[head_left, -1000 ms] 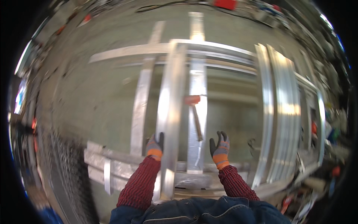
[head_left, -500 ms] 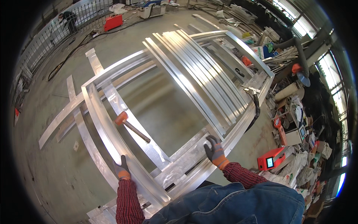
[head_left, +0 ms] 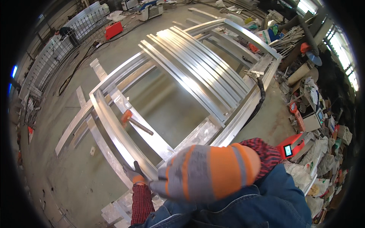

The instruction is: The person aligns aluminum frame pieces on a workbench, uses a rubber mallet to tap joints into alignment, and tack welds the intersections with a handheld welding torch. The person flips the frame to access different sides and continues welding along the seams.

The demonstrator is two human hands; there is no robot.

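A large silver metal frame (head_left: 107, 113) with curved bars lies in front of me. My left hand (head_left: 135, 174), in a grey and orange glove, grips its near left bar, the thumb on top. Lifted close to the camera, my right hand (head_left: 207, 173) is large and blurred, and it hides part of the near corner. Its fingers are smeared, so I cannot tell what they hold, if anything. A mallet (head_left: 141, 127) with an orange-red head lies across a flat bar right of my left hand. Several long metal slats (head_left: 197, 68) lie side by side across the frame.
A welding torch (head_left: 261, 88) with a black cable rests on the frame's right side. At the right stand a red machine with a screen (head_left: 289, 149) and piled scrap. Far back are a red box (head_left: 113, 30) and a person (head_left: 68, 35) by a metal fence.
My right hand has left the frame's near bar and risen toward the camera. My left hand stays at the left bar. The whole view has shifted slightly.
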